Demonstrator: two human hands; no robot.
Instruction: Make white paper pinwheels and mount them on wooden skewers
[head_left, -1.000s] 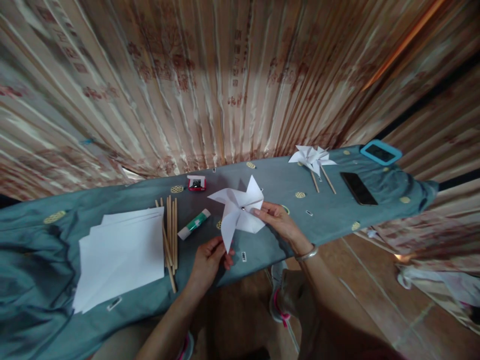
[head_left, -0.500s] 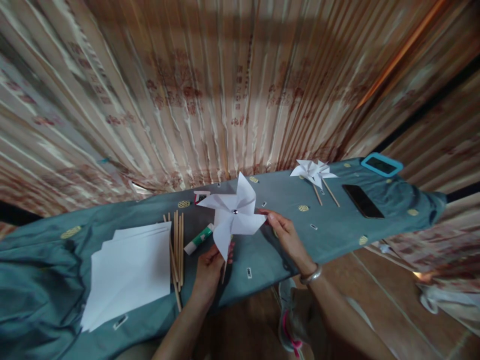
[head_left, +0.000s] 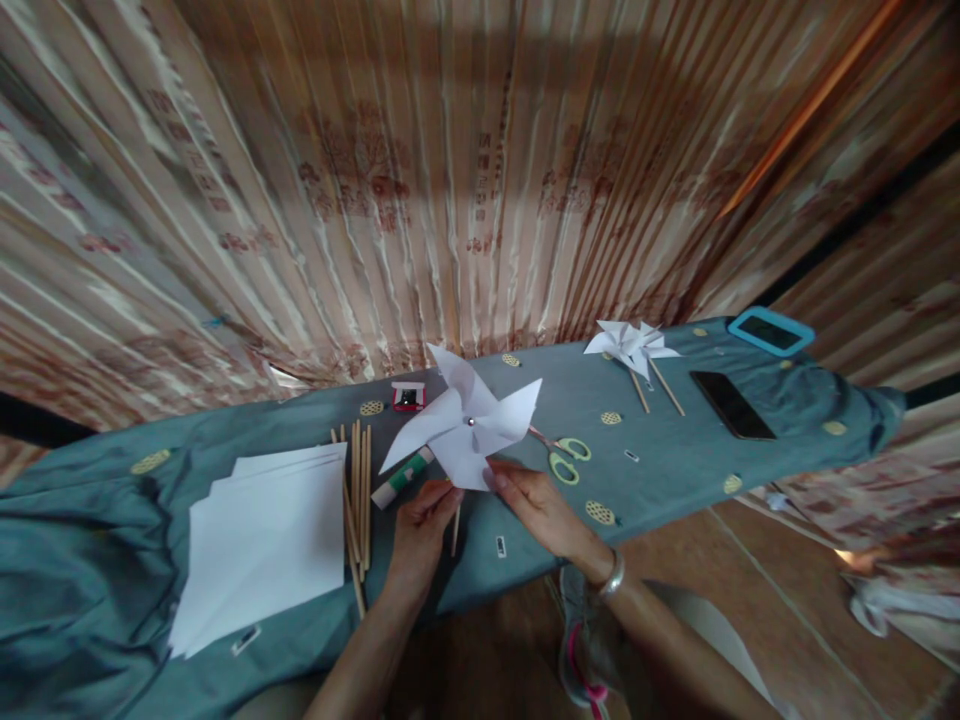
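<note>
A white paper pinwheel (head_left: 480, 425) with a shiny pin at its centre faces me above the middle of the table. Below it, my left hand (head_left: 420, 530) is closed around its wooden stick, whose lower end shows under the fingers. My right hand (head_left: 538, 508) pinches the edge of the lowest blade between thumb and fingers. Behind the pinwheel's left blade lies a green and white glue stick (head_left: 403, 478). Scissors (head_left: 568, 455) with yellow-green handles rest just right of the pinwheel, their blades partly hidden by it. A small red open box (head_left: 409, 397) sits behind.
On the left are a stack of white paper (head_left: 262, 550) and several wooden sticks (head_left: 360, 500). Two other pinwheels (head_left: 630, 345), a black phone (head_left: 731, 404) and a blue-framed device (head_left: 771, 331) lie at the right. A curtain (head_left: 450, 200) hangs behind the cloth-covered table (head_left: 660, 480).
The pinwheel's blades have turned. My right hand has moved left and down from the right blade to the lowest one. The scissors and more of the red box now show.
</note>
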